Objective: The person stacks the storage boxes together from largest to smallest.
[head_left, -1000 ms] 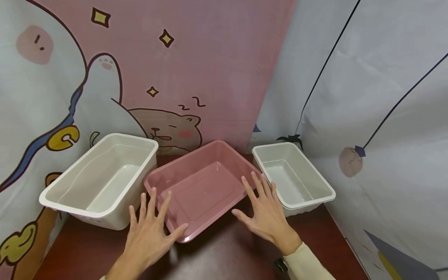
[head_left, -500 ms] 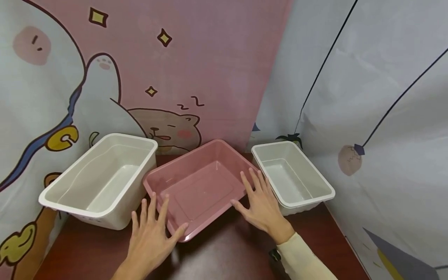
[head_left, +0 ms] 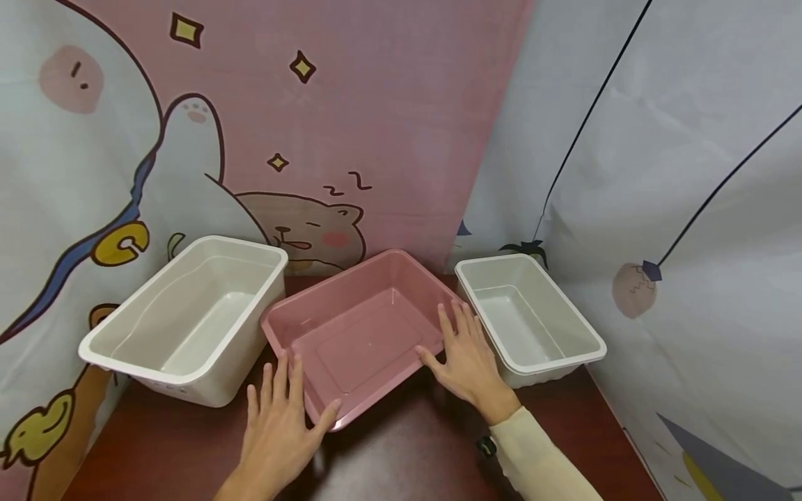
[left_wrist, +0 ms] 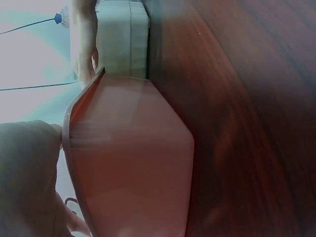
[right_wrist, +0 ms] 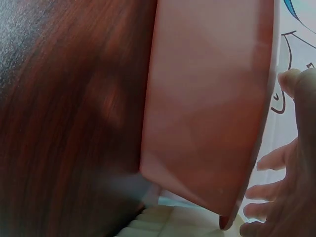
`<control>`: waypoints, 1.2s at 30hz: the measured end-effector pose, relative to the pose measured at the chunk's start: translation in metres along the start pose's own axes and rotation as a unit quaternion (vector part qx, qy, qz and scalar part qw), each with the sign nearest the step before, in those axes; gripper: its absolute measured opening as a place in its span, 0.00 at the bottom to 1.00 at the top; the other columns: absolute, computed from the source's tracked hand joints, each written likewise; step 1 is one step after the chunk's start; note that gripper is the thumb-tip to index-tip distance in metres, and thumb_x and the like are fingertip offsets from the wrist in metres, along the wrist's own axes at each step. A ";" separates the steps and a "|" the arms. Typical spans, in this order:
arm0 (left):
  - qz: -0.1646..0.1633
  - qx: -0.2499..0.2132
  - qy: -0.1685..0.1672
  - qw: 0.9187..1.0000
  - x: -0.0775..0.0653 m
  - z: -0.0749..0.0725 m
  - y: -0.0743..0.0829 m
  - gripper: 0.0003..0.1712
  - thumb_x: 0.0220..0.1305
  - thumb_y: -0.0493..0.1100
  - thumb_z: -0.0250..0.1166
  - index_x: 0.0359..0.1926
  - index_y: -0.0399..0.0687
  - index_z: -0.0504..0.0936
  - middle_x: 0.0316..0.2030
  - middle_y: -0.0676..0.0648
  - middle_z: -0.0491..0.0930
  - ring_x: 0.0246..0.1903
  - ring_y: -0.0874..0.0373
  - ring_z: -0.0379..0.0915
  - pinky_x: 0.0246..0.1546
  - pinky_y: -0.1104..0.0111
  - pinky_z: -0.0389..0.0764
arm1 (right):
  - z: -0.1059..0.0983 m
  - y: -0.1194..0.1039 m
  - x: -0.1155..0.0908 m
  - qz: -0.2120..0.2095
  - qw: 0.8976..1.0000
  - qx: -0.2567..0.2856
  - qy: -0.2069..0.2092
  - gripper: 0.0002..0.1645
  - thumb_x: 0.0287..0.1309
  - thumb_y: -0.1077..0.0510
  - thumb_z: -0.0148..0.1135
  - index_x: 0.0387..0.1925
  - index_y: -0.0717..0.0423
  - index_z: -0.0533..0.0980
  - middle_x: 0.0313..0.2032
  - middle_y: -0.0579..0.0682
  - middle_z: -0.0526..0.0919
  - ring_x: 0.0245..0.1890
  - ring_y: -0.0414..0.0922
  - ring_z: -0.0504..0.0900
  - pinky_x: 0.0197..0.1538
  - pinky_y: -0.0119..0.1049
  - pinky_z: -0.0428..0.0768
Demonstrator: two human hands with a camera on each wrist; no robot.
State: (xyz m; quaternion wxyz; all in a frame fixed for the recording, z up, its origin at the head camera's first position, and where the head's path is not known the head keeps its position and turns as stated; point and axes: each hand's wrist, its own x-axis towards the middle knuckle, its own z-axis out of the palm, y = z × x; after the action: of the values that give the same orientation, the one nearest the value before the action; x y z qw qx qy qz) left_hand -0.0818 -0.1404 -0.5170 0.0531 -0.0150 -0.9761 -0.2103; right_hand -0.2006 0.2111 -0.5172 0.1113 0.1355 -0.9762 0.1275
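Observation:
A shallow pink plastic basin (head_left: 370, 341) sits at a slant on the table between two white tubs. My left hand (head_left: 278, 431) is at its near left corner, fingers straight and spread, thumb over the near rim. At the right corner, my right hand (head_left: 470, 365) has its fingers extended along the rim, thumb by the near side. In the left wrist view the outer wall of the basin (left_wrist: 133, 158) stands on the tabletop, with the left hand (left_wrist: 29, 177) at its rim. The right wrist view shows the right hand (right_wrist: 289, 173) with fingertips right at the rim.
A deep white tub (head_left: 182, 379) stands on the left and a smaller white tub (head_left: 564, 365) on the right, both close to the basin. Behind them hangs a printed cloth (head_left: 401, 139). The dark reddish wooden table (head_left: 395, 452) runs toward me.
My left hand has drawn back slightly toward me along the basin's corner. The right hand has shifted slightly left at the rim. The basin and tubs hold their places; the head view has swayed slightly.

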 end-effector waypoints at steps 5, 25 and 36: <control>0.000 0.001 0.006 1.000 0.000 0.004 -0.001 0.70 0.80 0.80 0.62 0.95 0.35 0.44 0.95 0.30 0.43 0.92 0.19 0.42 0.85 0.17 0.47 | 0.002 0.002 0.000 0.018 1.000 0.009 -0.005 0.68 0.74 0.20 0.62 0.94 0.58 0.57 0.92 0.70 0.57 0.94 0.71 0.56 0.88 0.72 0.67; 0.011 -0.008 0.021 1.000 0.000 0.009 -0.006 0.66 0.83 0.76 0.62 0.96 0.39 0.43 0.96 0.33 0.45 0.91 0.19 0.47 0.85 0.18 0.52 | 0.010 0.005 -0.011 0.014 1.000 -0.006 -0.005 0.62 0.79 0.22 0.59 0.92 0.61 0.63 0.90 0.69 0.64 0.92 0.70 0.60 0.91 0.68 0.65; 0.017 0.004 0.023 1.000 0.002 0.007 -0.013 0.63 0.84 0.74 0.61 0.96 0.40 0.46 0.95 0.33 0.48 0.91 0.20 0.47 0.84 0.17 0.51 | 0.010 0.002 -0.022 -0.013 1.000 -0.017 0.016 0.58 0.80 0.26 0.62 0.89 0.63 0.66 0.85 0.69 0.72 0.88 0.70 0.67 0.93 0.67 0.62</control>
State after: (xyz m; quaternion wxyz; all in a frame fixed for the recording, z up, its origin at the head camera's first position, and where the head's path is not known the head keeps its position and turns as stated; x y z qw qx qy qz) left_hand -0.0848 -0.1492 -0.5278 0.0795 -0.0263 -0.9749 -0.2062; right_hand -0.1825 0.2155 -0.5331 0.1306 0.1445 -0.9745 0.1117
